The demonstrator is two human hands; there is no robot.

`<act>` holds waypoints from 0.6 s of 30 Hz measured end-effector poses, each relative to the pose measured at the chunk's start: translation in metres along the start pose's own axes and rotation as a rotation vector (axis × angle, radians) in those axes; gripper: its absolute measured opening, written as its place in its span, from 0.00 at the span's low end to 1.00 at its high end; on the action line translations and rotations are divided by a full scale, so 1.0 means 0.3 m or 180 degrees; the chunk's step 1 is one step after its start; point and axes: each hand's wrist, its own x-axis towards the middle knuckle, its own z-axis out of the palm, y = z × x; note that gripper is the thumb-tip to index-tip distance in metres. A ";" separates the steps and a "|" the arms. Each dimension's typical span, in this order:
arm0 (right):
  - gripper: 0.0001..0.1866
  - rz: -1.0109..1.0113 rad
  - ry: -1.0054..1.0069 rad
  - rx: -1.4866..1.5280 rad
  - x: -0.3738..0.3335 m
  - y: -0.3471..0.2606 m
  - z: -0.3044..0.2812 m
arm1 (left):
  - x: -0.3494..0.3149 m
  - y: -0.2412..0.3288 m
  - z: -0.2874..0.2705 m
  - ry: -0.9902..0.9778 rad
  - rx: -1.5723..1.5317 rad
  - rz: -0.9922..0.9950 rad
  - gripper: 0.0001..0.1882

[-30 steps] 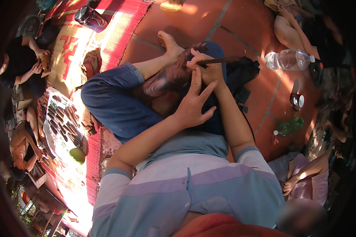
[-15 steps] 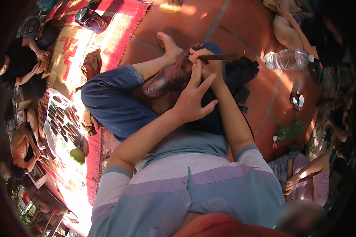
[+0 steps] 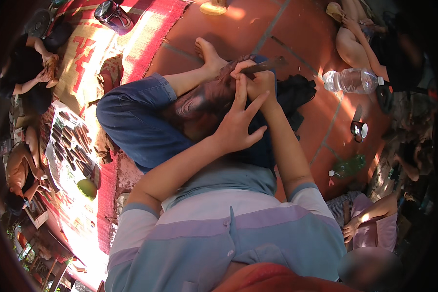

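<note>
A dark reddish-brown carved piece of wood (image 3: 192, 104), glossy in places, rests across my lap between my crossed legs. My right hand (image 3: 260, 85) is closed round a dark, slender carving tool (image 3: 270, 64), whose outer end sticks out to the right. The tool's working tip is hidden by my fingers. My left hand (image 3: 236, 121) has its fingers stretched and spread, the thumb pointing right. Its longest fingertips touch my right hand by the tool, over the upper end of the wood.
Several carving tools (image 3: 73, 146) lie on a white sheet at left, near a green round fruit (image 3: 87, 189). A dark flask (image 3: 113, 17) stands on the red mat (image 3: 148, 44). At right are a clear bottle (image 3: 350, 80), a cup (image 3: 359, 129) and a green bottle (image 3: 350, 166). Other people sit on both sides.
The tool's outer end has swung slightly away from me, so it now slants upward in the picture. Both hands keep nearly the same place on the wood. My view has shifted slightly.
</note>
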 end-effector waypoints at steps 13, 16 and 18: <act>0.04 -0.0151 0.0335 -0.0209 0.033 -0.032 0.010 | 0.042 0.008 -0.022 0.0143 -0.0353 0.0010 0.43; 0.04 -0.0118 0.0089 -0.0241 0.013 -0.044 0.025 | -0.009 0.024 -0.020 0.0267 -0.0086 0.0050 0.43; 0.05 -0.0059 -0.0064 -0.0517 0.004 -0.053 0.034 | -0.030 0.026 -0.005 0.0469 -0.0061 0.0103 0.42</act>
